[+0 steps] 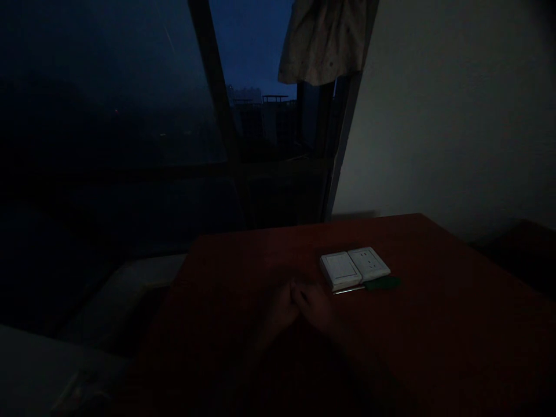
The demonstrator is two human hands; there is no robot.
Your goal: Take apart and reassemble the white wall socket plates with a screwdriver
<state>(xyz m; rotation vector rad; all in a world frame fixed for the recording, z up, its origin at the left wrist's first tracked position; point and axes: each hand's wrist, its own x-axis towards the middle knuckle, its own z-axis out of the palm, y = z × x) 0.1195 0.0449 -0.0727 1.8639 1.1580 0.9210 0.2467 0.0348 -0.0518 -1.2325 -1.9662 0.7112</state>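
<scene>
My left hand (282, 306) and my right hand (316, 306) rest together over the red-brown table (243, 260), touching each other at the fingers. Both look closed, but the picture is very dark and whether anything is between them cannot be made out. To the right of my right hand lies a white switch plate (340, 270), side by side with a white socket plate (369, 263). A screwdriver with a green handle (382, 282) lies along their near edge, its metal shaft pointing left toward my right hand.
Behind the table stands a dark window frame (217, 75) with a hanging cloth (324, 43) at its top. A pale wall (438, 116) rises at the right. At the lower left is a pale surface (47, 359) with an unclear object on it.
</scene>
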